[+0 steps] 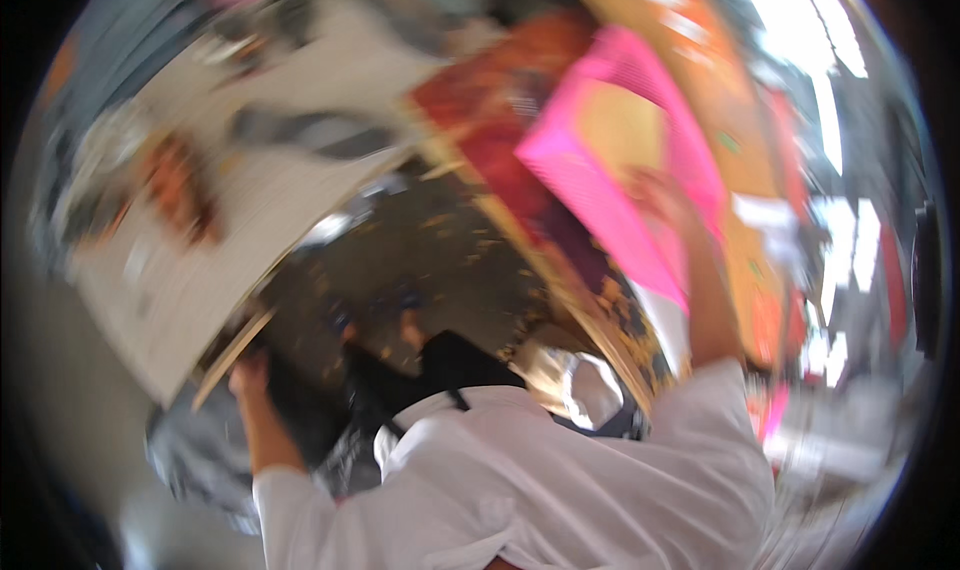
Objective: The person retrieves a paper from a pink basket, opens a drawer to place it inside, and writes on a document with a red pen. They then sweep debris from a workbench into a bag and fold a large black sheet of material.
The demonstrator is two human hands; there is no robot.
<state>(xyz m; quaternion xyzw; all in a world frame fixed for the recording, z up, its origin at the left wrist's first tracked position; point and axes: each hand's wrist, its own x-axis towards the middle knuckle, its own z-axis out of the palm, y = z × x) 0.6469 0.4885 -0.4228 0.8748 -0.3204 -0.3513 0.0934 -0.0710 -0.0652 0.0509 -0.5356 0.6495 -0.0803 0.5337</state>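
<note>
The whole picture is smeared by motion. My right hand (662, 202) reaches over a bright pink mesh-like piece (620, 220) on the right. Its fingers are at the lower edge of a pale yellow flat patch (620, 125) there; whether they grip it is too blurred to tell. At the lower left, my left hand (249, 374) is low beside a light wooden strip (232, 358) at the corner of the pale table. The fingers of that hand are smeared, and I cannot tell whether they hold the strip.
A pale table (150, 310) with blurred items fills the left. Right of the gap, a dark red patterned surface (500, 80) has a wooden edge. Beyond it runs an orange surface (745, 160). Yellowish scraps litter the dark floor (440, 240); a whitish bag (590, 385) stands below.
</note>
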